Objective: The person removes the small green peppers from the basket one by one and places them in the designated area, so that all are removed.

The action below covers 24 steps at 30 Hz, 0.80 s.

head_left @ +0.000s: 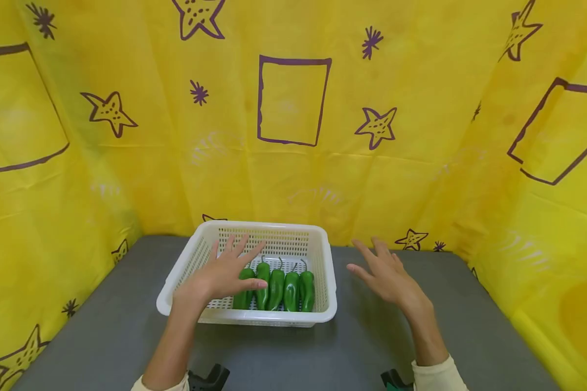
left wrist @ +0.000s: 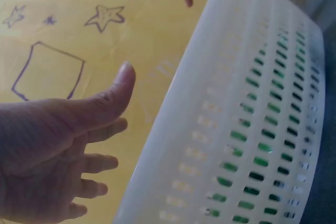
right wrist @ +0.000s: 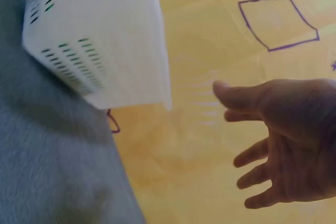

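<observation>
Cream-sleeved, the person's left hand hangs in the air above the left part of a white plastic basket; its grip is wide, with straight, spread fingers that hold nothing. The right hand is above the counter, to the right of the basket and apart from it; its grip is wide also, and the thumb points toward the basket. Inside the basket lie five long green peppers in one row, close side by side, with thin stems toward the far wall. In the head view, the left hand partly covers the leftmost of them. The basket has many small slots in its walls and rests on this dark grey counter. Beside each sleeve shows a black part; I cannot tell what it is. Behind and at both sides hangs yellow cloth, with purple stars and four-sided outlines.
</observation>
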Motion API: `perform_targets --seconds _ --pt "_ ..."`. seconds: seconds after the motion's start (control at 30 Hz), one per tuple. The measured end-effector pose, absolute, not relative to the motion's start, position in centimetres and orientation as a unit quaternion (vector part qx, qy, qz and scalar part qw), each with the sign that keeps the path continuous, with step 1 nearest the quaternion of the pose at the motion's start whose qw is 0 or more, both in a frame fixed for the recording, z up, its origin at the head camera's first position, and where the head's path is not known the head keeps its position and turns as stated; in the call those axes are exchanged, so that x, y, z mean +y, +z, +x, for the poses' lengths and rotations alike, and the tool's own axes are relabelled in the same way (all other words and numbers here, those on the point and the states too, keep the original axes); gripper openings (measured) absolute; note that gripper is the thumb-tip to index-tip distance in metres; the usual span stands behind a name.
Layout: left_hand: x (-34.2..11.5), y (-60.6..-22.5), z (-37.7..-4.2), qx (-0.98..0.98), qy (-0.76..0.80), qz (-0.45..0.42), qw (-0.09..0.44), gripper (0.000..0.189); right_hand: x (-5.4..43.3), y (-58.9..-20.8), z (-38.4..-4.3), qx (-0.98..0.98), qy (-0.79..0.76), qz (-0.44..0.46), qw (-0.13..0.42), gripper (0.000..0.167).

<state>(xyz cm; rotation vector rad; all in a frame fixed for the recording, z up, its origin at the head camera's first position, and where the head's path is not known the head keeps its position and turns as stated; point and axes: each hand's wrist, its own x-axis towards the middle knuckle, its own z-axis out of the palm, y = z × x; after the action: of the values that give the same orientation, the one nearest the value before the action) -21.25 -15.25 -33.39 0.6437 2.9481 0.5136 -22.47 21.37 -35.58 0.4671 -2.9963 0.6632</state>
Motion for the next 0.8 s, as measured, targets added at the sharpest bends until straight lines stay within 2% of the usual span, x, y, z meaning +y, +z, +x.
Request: perform_targets --seconds 0.2,0.47,0.8 --pt "-17.5 -33.2 -21.5 0.960 0.178 0.204 0.069 0.099 20.7 -35.3 -23.1 -0.967 0.199 0.159 0.016 0.061" --pt "-20.3 -32.7 -22.6 0.960 0.180 0.178 0.123 0.119 20.5 -34.4 -24.1 -0.966 0.199 0.164 -0.008 0.059" --pt "-24.2 -32.6 -23.1 0.956 0.164 0.164 0.181 0.132 19.6 -33.8 -26.1 -0.954 0.209 0.215 0.008 0.056"
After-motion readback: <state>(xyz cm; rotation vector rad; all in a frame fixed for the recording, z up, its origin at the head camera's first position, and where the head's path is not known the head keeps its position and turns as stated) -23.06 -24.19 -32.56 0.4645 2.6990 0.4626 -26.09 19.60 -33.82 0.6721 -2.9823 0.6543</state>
